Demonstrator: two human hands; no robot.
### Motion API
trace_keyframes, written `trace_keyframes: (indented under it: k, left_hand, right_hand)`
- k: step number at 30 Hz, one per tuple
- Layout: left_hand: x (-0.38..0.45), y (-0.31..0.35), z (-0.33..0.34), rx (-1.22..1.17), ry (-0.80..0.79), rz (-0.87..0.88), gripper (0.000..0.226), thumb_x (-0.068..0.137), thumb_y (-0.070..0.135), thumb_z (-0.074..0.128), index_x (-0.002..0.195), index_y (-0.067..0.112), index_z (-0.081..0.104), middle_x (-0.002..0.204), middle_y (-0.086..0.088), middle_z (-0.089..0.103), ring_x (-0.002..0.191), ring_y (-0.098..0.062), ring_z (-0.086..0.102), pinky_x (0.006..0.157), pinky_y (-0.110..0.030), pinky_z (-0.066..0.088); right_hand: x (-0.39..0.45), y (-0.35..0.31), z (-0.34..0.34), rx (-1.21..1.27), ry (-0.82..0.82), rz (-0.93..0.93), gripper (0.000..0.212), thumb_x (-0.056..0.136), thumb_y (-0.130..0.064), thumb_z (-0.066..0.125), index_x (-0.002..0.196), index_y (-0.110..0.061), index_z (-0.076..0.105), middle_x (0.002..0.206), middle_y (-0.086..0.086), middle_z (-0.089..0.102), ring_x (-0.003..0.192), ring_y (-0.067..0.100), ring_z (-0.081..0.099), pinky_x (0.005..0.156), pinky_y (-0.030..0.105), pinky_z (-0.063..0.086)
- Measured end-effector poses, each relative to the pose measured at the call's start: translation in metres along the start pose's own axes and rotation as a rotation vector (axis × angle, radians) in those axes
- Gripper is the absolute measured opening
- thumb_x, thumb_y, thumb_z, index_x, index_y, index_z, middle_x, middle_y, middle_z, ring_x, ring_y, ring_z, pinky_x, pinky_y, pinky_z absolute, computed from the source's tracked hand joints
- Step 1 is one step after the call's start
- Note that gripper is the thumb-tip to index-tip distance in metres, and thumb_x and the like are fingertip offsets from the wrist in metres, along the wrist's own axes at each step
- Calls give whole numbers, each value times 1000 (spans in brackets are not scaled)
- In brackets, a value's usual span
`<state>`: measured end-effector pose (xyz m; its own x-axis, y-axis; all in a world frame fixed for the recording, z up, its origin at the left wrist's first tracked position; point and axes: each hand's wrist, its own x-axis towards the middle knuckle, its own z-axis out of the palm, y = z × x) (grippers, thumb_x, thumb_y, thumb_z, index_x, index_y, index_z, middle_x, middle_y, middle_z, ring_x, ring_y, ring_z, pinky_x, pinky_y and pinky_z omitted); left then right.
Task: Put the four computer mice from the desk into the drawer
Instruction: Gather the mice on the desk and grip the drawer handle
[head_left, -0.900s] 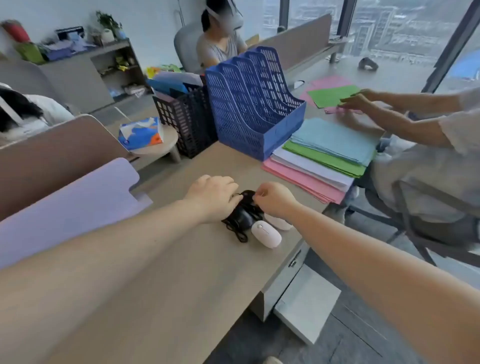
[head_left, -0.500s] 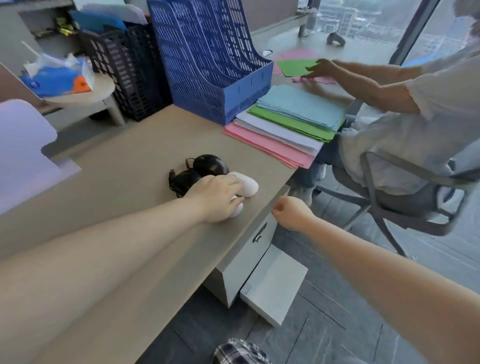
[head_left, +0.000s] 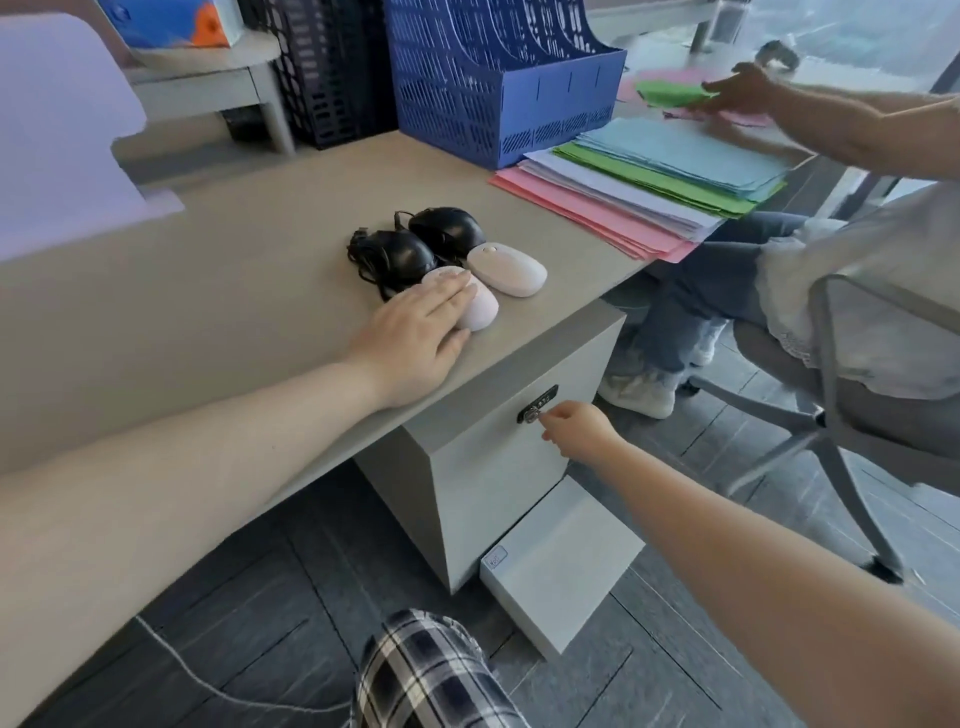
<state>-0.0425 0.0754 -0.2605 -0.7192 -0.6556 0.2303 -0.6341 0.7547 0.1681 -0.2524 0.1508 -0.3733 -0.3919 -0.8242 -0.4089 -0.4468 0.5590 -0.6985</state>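
Two black wired mice (head_left: 402, 253) (head_left: 448, 228) and two white mice (head_left: 508, 269) (head_left: 478, 306) lie bunched near the front edge of the desk (head_left: 234, 291). My left hand (head_left: 418, 335) rests flat on the desk, its fingers spread over the nearer white mouse without gripping it. Below the desk edge stands the grey drawer unit (head_left: 493, 467), its drawer closed. My right hand (head_left: 576, 428) pinches the black handle (head_left: 537, 410) on the drawer front.
A stack of coloured paper (head_left: 649, 182) and a blue file rack (head_left: 498, 78) sit behind the mice. A seated person (head_left: 831, 260) on a swivel chair is close on the right, one hand on green paper. A white box (head_left: 561, 561) lies on the floor by the unit.
My right hand dropped from the mice to below the desk edge and reached the drawer handle. My left hand flattened over the white mouse. The view tilted downward.
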Motion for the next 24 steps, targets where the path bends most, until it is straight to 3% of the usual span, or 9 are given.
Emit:
trace_keyframes:
  k: [3,6,9,13,17,24]
  left_hand:
    - [-3,1,0,-21,1,-30,60,90,34,30,135,-3,45,145,-20,44,135,-33,42,112,-45,34]
    - [-2,0,3,-40,14,-42,63,88,36,28,136,-3,44,147,-19,42,137,-30,39,114,-39,31]
    - [-2,-3,3,-94,72,-96,57,91,30,33,137,-2,41,149,-17,39,140,-27,35,115,-34,26]
    - [-8,-4,4,-110,149,-99,53,91,23,38,139,0,41,148,-14,41,139,-25,36,113,-27,24]
    - [-14,-3,2,-121,182,-133,52,90,22,39,137,1,44,146,-14,44,137,-25,39,110,-19,21]
    - [-30,-5,1,-120,55,-300,45,97,20,40,140,6,40,153,-7,35,143,-17,27,114,-28,21]
  right_hand:
    - [4,-1,11,138,-5,66,29,95,-28,47,97,-5,64,92,8,65,79,23,55,84,41,56]
    - [9,-5,18,280,-8,119,22,96,-20,43,103,-6,59,93,10,64,81,23,56,67,31,52]
    - [13,-6,24,362,-6,149,16,96,-17,40,102,-10,54,93,9,64,84,21,59,61,25,49]
    - [17,-7,26,356,-13,185,12,96,-16,41,103,-14,51,74,1,61,85,20,58,52,24,45]
    - [19,-9,23,325,-15,191,9,96,-15,42,101,-14,50,70,-1,60,89,22,56,53,24,43]
    - [14,-1,26,390,48,171,18,92,-14,45,83,-14,60,69,-3,64,84,21,53,59,24,42]
